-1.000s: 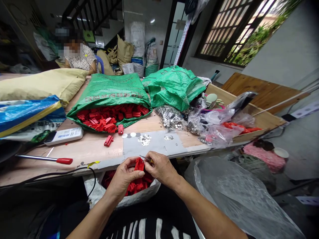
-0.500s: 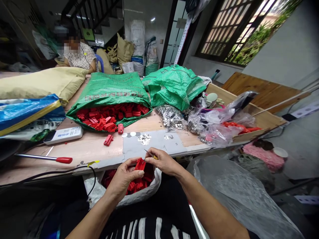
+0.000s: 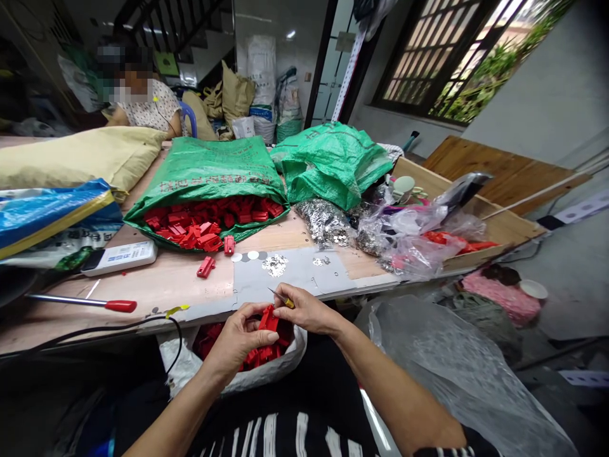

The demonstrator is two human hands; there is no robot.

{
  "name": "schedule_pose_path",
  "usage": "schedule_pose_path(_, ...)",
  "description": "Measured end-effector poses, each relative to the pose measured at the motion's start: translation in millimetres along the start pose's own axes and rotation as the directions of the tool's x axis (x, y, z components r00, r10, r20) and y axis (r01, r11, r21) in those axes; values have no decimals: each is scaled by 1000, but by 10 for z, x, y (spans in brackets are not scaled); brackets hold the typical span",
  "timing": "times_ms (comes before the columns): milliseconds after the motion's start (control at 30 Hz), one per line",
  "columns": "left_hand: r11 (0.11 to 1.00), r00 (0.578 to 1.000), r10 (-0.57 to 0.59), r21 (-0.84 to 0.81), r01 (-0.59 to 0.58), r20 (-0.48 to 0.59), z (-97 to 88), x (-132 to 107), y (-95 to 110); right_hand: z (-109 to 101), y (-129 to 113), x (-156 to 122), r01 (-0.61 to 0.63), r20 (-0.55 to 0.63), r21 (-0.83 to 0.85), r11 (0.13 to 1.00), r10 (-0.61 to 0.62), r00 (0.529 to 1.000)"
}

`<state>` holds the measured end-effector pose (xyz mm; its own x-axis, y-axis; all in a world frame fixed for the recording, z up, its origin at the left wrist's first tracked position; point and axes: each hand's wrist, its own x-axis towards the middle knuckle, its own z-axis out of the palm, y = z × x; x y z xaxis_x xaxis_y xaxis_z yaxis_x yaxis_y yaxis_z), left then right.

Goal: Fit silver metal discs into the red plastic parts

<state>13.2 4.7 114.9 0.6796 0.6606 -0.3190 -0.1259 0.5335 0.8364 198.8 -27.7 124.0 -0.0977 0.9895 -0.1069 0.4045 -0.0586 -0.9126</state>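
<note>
My left hand [image 3: 238,339] is closed round a small red plastic part [image 3: 269,318], held just below the table's front edge. My right hand [image 3: 307,309] pinches a thin yellow-handled tool [image 3: 281,299] whose metal tip points up and left, right above the red part. Both hands hover over a white bag of red parts [image 3: 254,355] in my lap. On the table ahead lies a grey sheet [image 3: 295,273] with a small heap of silver discs [image 3: 275,264].
An open green sack of red parts [image 3: 209,222] lies mid-table, two loose red parts [image 3: 206,267] in front. A red-handled screwdriver [image 3: 85,303], a white remote [image 3: 118,257] and a black cable lie left. Plastic bags crowd the right. Another person sits far left.
My right hand has tipped the tool's point slightly and stayed by the red part. My left hand has turned the part a little. The view has shifted down slightly.
</note>
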Motion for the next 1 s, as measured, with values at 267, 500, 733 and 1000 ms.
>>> schedule_pose_path(267, 977, 991, 120, 187, -106, -67, -33, -7, 41, 106, 73, 40, -12, -106, 217, 976, 36, 994)
schedule_pose_path(500, 787, 901, 427, 521, -330, -75, -111, 18, -47, 184, 112, 56, -47, -134, 228, 972, 79, 988)
schedule_pose_path(733, 936, 948, 279, 266, -232, -155, -191, 55, -20, -65, 140, 158, -71, -213, 39, 997, 78, 974)
schedule_pose_path(1000, 975, 968, 184, -93, -201, -170, -161, 82, 15, -285, 195, 416, -117, -328, -552, 825, -85, 941)
